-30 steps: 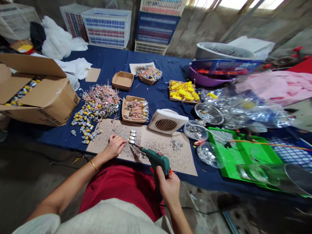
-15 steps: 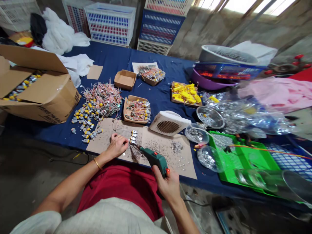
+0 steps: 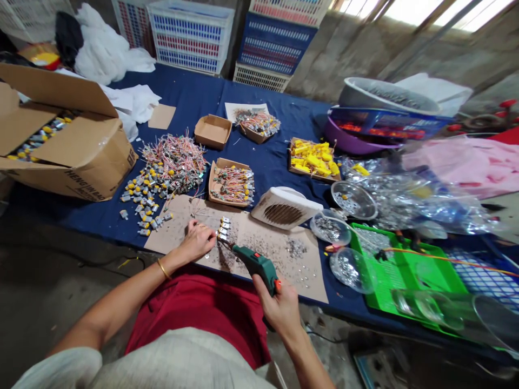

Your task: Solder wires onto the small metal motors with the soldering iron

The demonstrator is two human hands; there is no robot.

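My right hand (image 3: 281,308) is wrapped round the handle of a green soldering gun (image 3: 255,265) with an orange-red part near the grip. Its tip reaches the near end of a short row of small motors (image 3: 224,228) with yellow ends, lying on a cardboard sheet (image 3: 279,232). To the left of that row, my left hand (image 3: 197,241) rests over the cardboard with its fingers pinched close to the tip. Whatever is between those fingers is too small to make out. Dark specks and metal bits are scattered on the sheet.
Loose motors (image 3: 141,200) and a heap of wired boards (image 3: 176,159) lie left. Beyond the sheet are a box of wired motors (image 3: 231,182) and a white vent fan (image 3: 286,208). Clear bowls (image 3: 352,268) and a green tray (image 3: 432,265) stand right; a large carton (image 3: 97,156) is far left.
The view has shifted slightly, so the table's things sit a little further right. Both hands and the soldering gun keep nearly the same place at the row of motors.
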